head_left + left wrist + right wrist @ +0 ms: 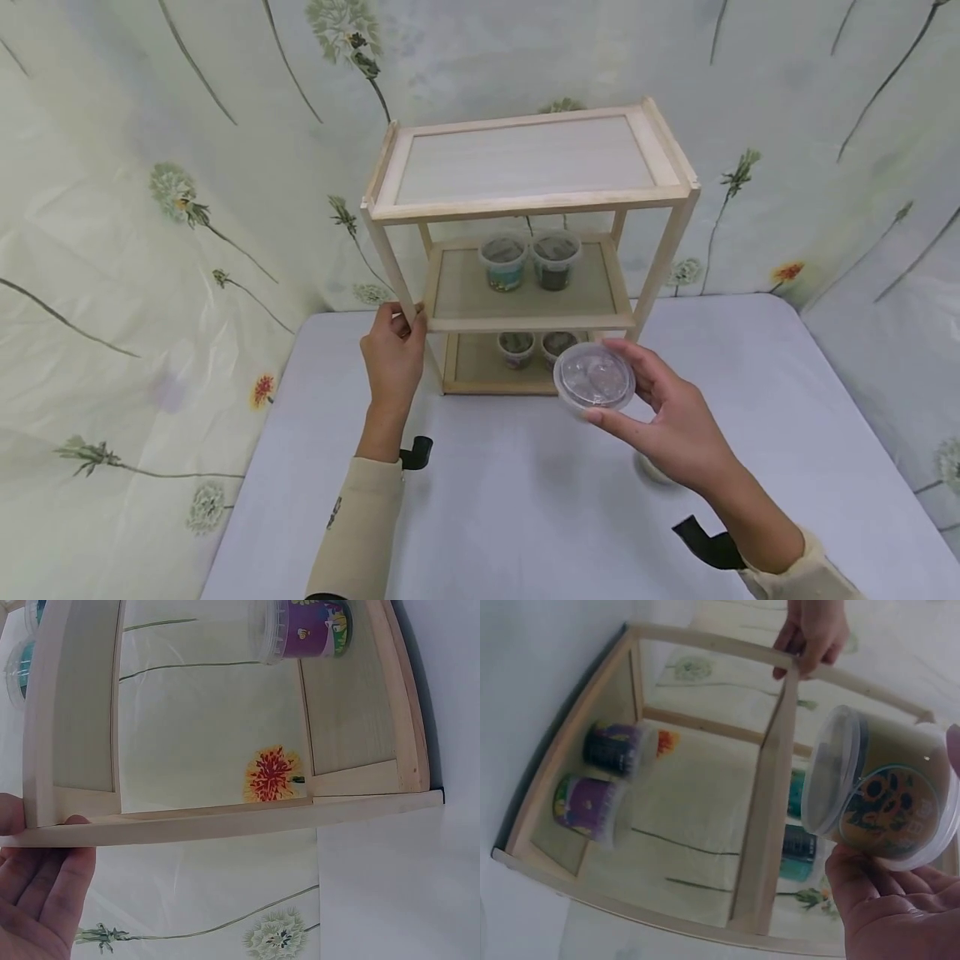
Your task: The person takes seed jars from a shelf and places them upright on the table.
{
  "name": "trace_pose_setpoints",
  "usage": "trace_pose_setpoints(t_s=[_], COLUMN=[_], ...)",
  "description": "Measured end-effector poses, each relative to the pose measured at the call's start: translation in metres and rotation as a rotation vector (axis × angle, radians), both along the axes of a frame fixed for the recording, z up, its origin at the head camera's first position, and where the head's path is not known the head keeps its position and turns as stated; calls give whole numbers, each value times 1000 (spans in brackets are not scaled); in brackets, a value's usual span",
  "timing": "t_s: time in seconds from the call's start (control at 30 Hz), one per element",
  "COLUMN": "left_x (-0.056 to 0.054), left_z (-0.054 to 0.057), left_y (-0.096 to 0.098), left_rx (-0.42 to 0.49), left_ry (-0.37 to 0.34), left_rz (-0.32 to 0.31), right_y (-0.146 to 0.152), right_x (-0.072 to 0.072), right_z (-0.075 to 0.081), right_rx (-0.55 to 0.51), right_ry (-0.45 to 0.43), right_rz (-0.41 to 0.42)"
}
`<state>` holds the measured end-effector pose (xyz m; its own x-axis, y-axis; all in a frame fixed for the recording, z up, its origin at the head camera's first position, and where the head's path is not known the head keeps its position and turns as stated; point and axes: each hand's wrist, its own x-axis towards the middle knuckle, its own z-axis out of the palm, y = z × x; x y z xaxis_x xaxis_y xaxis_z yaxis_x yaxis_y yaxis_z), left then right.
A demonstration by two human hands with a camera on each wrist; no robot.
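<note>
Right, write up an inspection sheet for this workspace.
Surface: smooth white tabletop.
Job's things: three-tier pale wooden rack; two round translucent-lidded plastic tubs on its middle tier; two round purple-printed plastic tubs on the bottom tier; lidded yellow sunflower-print plastic tub.
Clutter: pale round object on the tabletop, mostly hidden behind the right hand; can't identify it.
Hands: left hand grips the rack's left front post; right holds the sunflower-print tub.
Cables: nothing seen.
Surroundings: pale flower-print sheeting behind and beside.
</note>
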<state>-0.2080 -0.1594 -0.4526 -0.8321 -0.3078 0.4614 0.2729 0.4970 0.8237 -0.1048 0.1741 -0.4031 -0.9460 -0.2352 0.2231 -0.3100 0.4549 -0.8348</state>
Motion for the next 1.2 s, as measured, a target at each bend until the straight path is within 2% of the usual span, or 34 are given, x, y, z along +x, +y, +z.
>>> trace_pose_setpoints(t_s=[0.2, 0.5, 0.87, 1.2], left_x=[0, -1, 0, 0], left_z=[1, 2, 0, 0], left_y=[0, 2, 1, 1], left_rx=[-8, -2, -5, -3], left_ry=[1, 1, 0, 9], left_rz=[9, 5, 14, 13], right_y=[1, 8, 16, 18], right_x=[3, 8, 8, 11], right_z=[-16, -32, -71, -92], right_rx=[54, 43, 47, 67], right_ry=[-63, -123, -172, -121], right_rz=[-39, -43, -68, -64])
